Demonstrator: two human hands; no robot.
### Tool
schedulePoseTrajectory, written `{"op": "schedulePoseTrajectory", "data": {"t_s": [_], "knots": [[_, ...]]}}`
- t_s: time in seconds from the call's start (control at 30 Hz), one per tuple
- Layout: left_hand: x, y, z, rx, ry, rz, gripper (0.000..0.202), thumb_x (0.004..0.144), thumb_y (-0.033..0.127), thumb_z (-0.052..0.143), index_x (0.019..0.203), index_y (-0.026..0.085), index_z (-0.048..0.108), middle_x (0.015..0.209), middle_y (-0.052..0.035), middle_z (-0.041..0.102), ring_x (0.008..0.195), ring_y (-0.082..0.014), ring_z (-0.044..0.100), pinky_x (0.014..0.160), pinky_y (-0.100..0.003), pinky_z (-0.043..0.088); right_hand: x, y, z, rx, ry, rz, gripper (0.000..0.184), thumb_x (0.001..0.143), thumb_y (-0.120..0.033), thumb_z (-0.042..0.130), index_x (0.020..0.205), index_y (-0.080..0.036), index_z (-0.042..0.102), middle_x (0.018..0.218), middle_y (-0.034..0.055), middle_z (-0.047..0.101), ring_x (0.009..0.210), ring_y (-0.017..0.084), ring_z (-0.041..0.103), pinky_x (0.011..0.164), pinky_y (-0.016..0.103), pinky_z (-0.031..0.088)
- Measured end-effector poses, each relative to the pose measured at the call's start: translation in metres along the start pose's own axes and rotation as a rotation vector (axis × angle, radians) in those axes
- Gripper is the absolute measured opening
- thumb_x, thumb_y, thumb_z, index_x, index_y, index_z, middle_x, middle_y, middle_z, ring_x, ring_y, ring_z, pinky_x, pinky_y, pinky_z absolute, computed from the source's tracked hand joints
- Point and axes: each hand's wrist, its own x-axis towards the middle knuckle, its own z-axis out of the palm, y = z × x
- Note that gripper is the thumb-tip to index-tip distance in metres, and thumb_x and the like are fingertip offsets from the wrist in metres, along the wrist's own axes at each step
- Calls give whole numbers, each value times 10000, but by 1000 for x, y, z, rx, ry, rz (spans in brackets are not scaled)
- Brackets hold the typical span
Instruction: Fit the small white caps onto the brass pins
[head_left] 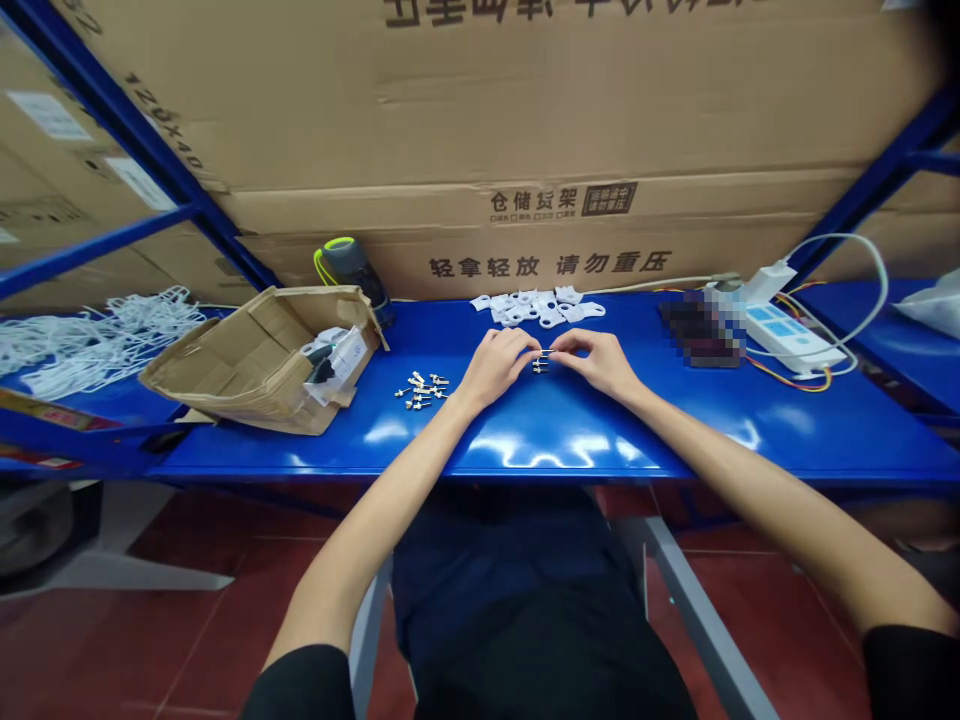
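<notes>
While both forearms reach out over the blue steel shelf (570, 440), the left hand (495, 368) and right hand (596, 362) meet near the middle of it, fingertips pinched in on what looks like a small metal pin (547, 352). Both hands clenched on it, neither released. Fingers hide part of it, so exact grip per finger: cannot tell

Pin sits in the air just above the shelf, between the two hands. Two or three small metal fittings (537, 366) lie just below it, right beside the right hand's fingertips. Loose cluster of similar metal fittings (418, 391) on the shelf, left of the left hand, not touching it. Flat white plastic brackets (536, 308) in a row near the back edge, behind the hands

Further left: open cardboard box (255, 362) holding white packets (335, 356), grey bottle with a green top (349, 268) behind it, loops of white cord (97, 338) on the shelf beyond. Further right: pixelated object, too blurred to identify (703, 328), white power strip (791, 338), yellow and orange wires (787, 376) running beside it. Large printed cardboard cartons (480, 120) stacked behind the shelf
</notes>
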Motion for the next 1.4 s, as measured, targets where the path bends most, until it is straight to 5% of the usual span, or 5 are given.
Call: {"op": "schedulePoseTrajectory", "data": {"t_s": [0.57, 0.77, 1.4], "knots": [[-2, -1, 1, 20, 8, -24, 230, 1107, 363, 500, 1092, 210, 671, 1130, -51, 749, 1063, -212, 659, 931, -374, 405, 1, 5, -1, -26, -37, -29, 328, 896, -448, 733, 1126, -225, 802, 941, 54, 791, 801, 228, 695, 799, 383, 565], [-1, 0, 0, 32, -11, -28, 226, 1105, 353, 499, 1091, 207, 670, 1132, -58, 747, 1054, -215, 658, 931, -377, 407, 0, 2, -2, -46, -25, 1, 261, 884, -452, 748, 977, -216, 809, 939, 55, 809, 794, 232, 701, 789, 383, 561], [-2, 0, 1, 27, 0, -19, 215, 1100, 355, 517, 1078, 207, 672, 1127, -50, 752, 1047, -212, 659, 922, -381, 404, -1, 1, -3, -54, -13, -10, 300, 881, -507, 759, 966, -227, 825, 952, 59, 819, 820, 252, 718, 799, 399, 568]]}}
